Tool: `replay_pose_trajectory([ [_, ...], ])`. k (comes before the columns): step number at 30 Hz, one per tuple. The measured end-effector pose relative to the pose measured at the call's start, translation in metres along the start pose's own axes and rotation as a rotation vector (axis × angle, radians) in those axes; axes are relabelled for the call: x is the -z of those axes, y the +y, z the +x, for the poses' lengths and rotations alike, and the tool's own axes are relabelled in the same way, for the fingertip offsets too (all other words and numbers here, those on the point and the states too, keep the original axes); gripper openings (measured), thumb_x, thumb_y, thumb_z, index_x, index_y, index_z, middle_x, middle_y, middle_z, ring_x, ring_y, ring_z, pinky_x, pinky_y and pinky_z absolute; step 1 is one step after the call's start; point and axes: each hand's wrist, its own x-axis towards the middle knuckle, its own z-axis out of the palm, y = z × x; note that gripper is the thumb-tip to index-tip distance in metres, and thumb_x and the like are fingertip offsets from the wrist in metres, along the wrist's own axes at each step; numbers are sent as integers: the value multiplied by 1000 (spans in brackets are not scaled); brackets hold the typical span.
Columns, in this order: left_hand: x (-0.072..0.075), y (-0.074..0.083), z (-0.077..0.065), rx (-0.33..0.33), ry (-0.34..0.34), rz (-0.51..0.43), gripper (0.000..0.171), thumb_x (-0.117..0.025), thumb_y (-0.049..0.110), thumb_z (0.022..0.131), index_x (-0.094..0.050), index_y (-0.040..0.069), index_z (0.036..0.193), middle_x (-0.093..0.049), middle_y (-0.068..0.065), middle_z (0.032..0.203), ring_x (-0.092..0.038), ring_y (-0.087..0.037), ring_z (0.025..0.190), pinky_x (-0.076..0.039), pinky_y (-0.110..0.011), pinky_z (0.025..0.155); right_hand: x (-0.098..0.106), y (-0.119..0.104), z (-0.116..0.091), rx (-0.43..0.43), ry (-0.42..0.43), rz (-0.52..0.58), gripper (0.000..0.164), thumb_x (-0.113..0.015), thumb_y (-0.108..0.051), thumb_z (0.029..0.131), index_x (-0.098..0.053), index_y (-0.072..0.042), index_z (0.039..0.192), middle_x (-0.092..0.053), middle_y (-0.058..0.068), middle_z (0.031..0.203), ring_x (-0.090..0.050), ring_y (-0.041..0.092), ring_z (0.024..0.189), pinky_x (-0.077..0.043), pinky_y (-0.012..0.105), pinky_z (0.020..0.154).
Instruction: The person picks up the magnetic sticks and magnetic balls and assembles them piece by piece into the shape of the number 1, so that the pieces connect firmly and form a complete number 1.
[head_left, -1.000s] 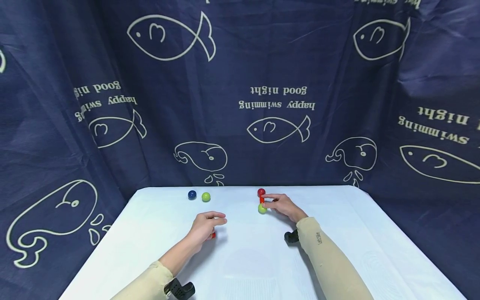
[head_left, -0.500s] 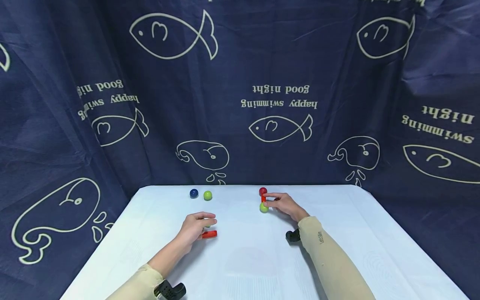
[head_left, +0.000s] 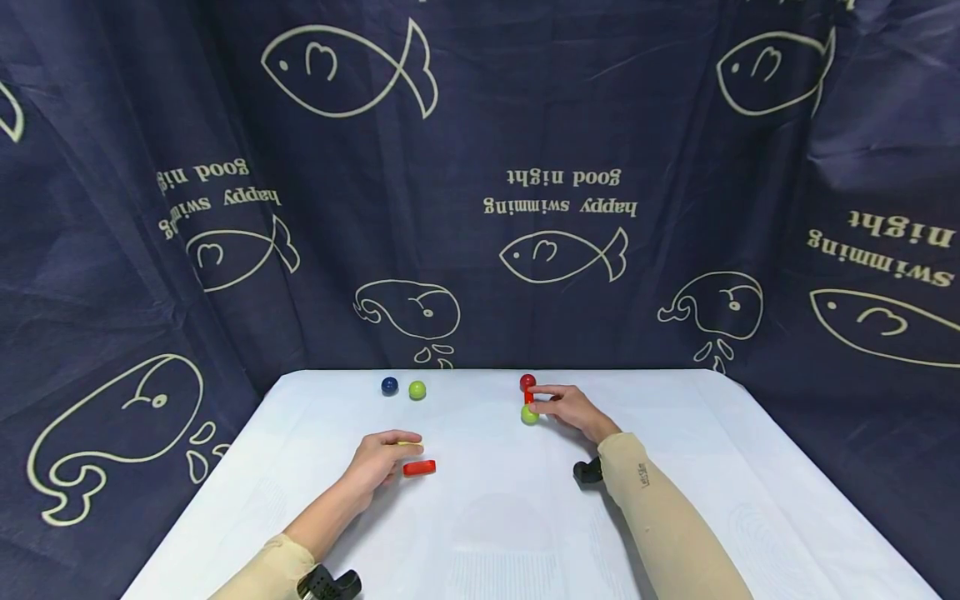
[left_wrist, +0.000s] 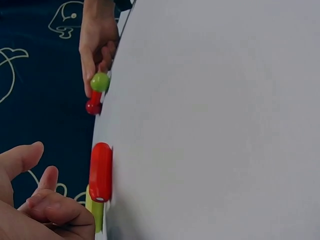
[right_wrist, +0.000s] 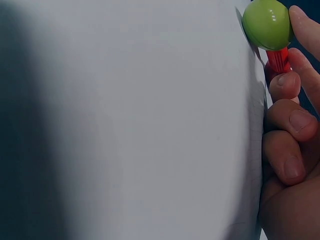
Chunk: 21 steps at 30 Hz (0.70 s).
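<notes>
My left hand (head_left: 373, 463) is low over the table's left side, thumb and forefinger apart. A red bar (head_left: 419, 468) lies just right of its fingertips. Beneath the fingers is a yellow-green bar (left_wrist: 98, 220), mostly hidden behind the hand in the left wrist view. Farther off, my right hand (head_left: 573, 412) holds a red rod (right_wrist: 278, 59) with a green ball (right_wrist: 267, 24) at its near end and a red ball (head_left: 528, 382) at its far end. The right thumb is against the green ball and the forefinger reaches along the rod; the other fingers are curled.
Near the far edge of the white table (head_left: 487, 533) sit a dark blue ball (head_left: 389, 386) and another green ball (head_left: 417, 390), side by side. A dark blue curtain (head_left: 480, 125) with fish prints hangs behind and along the sides.
The left hand has drawn back to the left, leaving the red bar in full view on the table. The right hand and its rod with balls have stayed in place.
</notes>
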Motion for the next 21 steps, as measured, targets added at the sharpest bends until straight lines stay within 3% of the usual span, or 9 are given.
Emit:
replay_pose_trajectory([
  [3, 1, -4, 2, -2, 13, 13, 36, -78, 16, 80, -74, 7, 115, -43, 7, 57, -30, -11, 47, -28, -24, 46, 0, 0, 1, 8, 3, 0, 55, -84, -40, 80, -69, -26, 131, -58, 7, 102, -51, 22, 84, -43, 27, 67],
  [7, 2, -12, 4, 7, 38, 35, 32, -79, 17, 78, -77, 11, 109, -54, 4, 65, -31, -10, 47, -29, -24, 46, 0, 3, 1, 19, 3, -3, 55, -84, -41, 79, -70, -26, 130, -58, 6, 102, -51, 22, 86, -43, 27, 68],
  [11, 2, -20, 2, 15, 42, 45, 30, -79, 18, 79, -78, 11, 109, -54, 3, 66, -31, -10, 46, -28, -23, 45, -1, 5, -3, 21, 6, -18, 55, -83, -42, 80, -69, -26, 131, -59, 6, 108, -50, 21, 89, -43, 27, 69],
  [21, 3, -20, 4, -3, 44, 84, 29, -78, 18, 79, -79, 9, 107, -64, 2, 74, -28, -8, 43, -27, -22, 42, -1, 2, -2, 26, 3, -11, 55, -83, -41, 80, -69, -26, 131, -60, 7, 114, -51, 22, 93, -45, 27, 71],
])
